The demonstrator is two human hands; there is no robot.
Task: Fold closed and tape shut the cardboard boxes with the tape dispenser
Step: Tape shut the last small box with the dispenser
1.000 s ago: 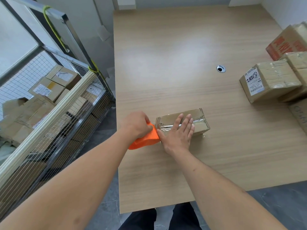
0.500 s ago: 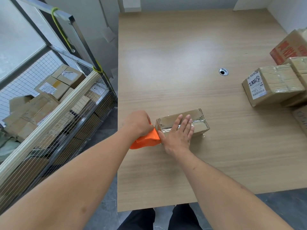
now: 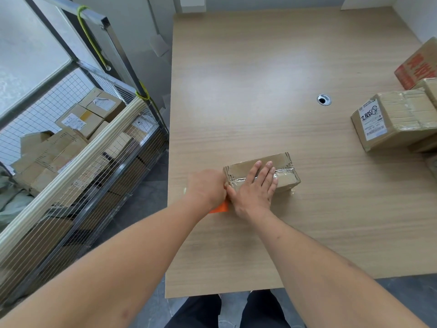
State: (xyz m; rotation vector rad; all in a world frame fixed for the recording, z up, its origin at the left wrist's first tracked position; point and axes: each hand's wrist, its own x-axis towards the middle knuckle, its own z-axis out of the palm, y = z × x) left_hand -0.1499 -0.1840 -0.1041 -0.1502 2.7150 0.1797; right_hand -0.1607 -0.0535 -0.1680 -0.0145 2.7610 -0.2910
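Orange tape dispenser (image 3: 218, 207) gripped in left hand (image 3: 206, 188) at box (image 3: 261, 172) end; right hand (image 3: 254, 190) flat, pinning top. Risk: tape wrinkles (box slides on table (image 3: 260, 79)).

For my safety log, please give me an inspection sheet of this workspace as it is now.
Surface: wooden table, with a grommet hole.
Job's things: small box, shiny tape along its top; orange dispenser at its left end, mostly hidden.
Clutter: taped boxes at the right edge.
Grips: left hand holds the dispenser; right hand lies flat on the box.
Cables: nothing seen.
Surroundings: wire cage of parcels on the left.
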